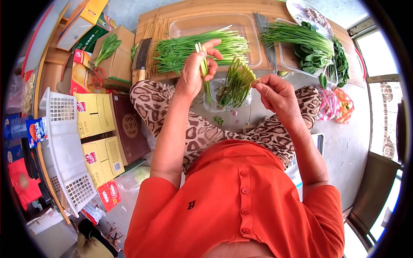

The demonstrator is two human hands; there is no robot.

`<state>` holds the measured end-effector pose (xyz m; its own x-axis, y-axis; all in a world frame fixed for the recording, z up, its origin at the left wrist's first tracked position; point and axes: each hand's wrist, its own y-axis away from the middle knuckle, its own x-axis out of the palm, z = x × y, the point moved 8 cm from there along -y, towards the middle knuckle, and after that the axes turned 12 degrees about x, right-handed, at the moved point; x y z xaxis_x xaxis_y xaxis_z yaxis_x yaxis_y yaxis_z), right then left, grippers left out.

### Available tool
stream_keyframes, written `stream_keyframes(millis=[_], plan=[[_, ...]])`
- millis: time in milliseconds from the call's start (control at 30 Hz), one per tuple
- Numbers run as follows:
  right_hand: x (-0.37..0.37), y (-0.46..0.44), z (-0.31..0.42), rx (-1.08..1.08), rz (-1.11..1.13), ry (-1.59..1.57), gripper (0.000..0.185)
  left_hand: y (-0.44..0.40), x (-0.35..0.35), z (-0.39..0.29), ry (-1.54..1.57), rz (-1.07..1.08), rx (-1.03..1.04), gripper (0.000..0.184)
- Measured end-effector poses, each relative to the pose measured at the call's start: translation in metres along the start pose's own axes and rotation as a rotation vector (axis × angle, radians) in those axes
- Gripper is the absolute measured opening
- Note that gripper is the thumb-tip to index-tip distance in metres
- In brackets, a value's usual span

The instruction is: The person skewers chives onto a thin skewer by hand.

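My left hand (194, 71) is closed around a small bundle of green chives (205, 88), its pale ends upward. The index finger sticks out to the right. My right hand (277, 94) pinches a thin stalk (255, 81) between thumb and fingertips. That stalk meets the edge of a fanned green bunch (234, 84) over a clear plastic bag (211, 105); I cannot tell whether the bunch hangs or rests there. Beyond both hands, a large heap of chives (202, 49) lies across a clear plastic tray (254, 32).
On the wooden table (155, 19) are a cleaver (142, 53), bamboo skewers (151, 38), thin grey skewers (264, 41), more greens (312, 47) and a plate (297, 8). Cartons (97, 114), red scissors (98, 77) and a white basket (64, 146) stand left. Bags (337, 103) lie right.
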<state>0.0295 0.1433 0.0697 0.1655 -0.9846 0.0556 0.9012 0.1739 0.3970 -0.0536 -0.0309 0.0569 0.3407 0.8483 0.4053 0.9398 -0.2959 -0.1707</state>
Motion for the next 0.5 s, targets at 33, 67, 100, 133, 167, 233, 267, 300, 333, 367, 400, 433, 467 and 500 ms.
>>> stream_keyframes(millis=[33,67,100,133,167,233,267,300,333,367,400,433,467,500], plan=[[0.001,0.000,0.001,-0.003,0.005,-0.009,0.014,0.000,-0.001,0.001,0.001,0.002,0.002,0.042],[0.001,0.000,0.002,-0.008,0.008,-0.016,0.014,0.001,-0.006,0.004,-0.042,-0.025,-0.004,0.039],[0.001,0.000,0.003,-0.010,0.006,-0.014,0.014,0.002,-0.010,0.007,-0.084,-0.054,-0.010,0.036],[0.001,0.001,0.004,-0.010,0.006,-0.020,0.014,0.002,-0.011,0.009,-0.083,-0.053,-0.009,0.036],[0.001,0.001,0.004,-0.010,0.007,-0.026,0.014,0.002,-0.013,0.010,-0.096,-0.053,0.008,0.033],[0.000,0.002,0.003,-0.004,-0.004,-0.030,0.014,0.005,-0.012,0.009,-0.108,-0.054,0.019,0.030],[-0.001,0.002,0.003,-0.001,-0.014,-0.031,0.014,0.005,-0.010,0.008,-0.132,-0.039,0.021,0.027],[0.000,0.000,0.003,-0.002,-0.013,-0.032,0.014,0.005,-0.007,0.007,-0.156,-0.022,0.023,0.025],[-0.003,-0.001,0.005,-0.028,-0.057,-0.041,0.015,0.006,-0.005,0.007,-0.157,-0.020,0.023,0.025],[-0.006,-0.002,0.007,-0.053,-0.106,-0.050,0.015,0.006,-0.003,0.008,-0.195,-0.016,0.030,0.024],[-0.006,-0.004,0.007,-0.051,-0.115,-0.053,0.015,0.008,0.001,0.008,-0.232,-0.010,0.035,0.024],[-0.008,-0.008,0.010,-0.077,-0.138,-0.093,0.015,0.009,0.009,0.007,-0.231,0.053,0.029,0.023],[-0.010,-0.011,0.013,-0.103,-0.163,-0.134,0.015,0.010,0.015,0.005,-0.226,0.065,0.028,0.023],[-0.007,-0.015,0.016,-0.112,-0.142,-0.165,0.016,0.012,0.025,0.007,-0.216,0.132,0.005,0.023]])
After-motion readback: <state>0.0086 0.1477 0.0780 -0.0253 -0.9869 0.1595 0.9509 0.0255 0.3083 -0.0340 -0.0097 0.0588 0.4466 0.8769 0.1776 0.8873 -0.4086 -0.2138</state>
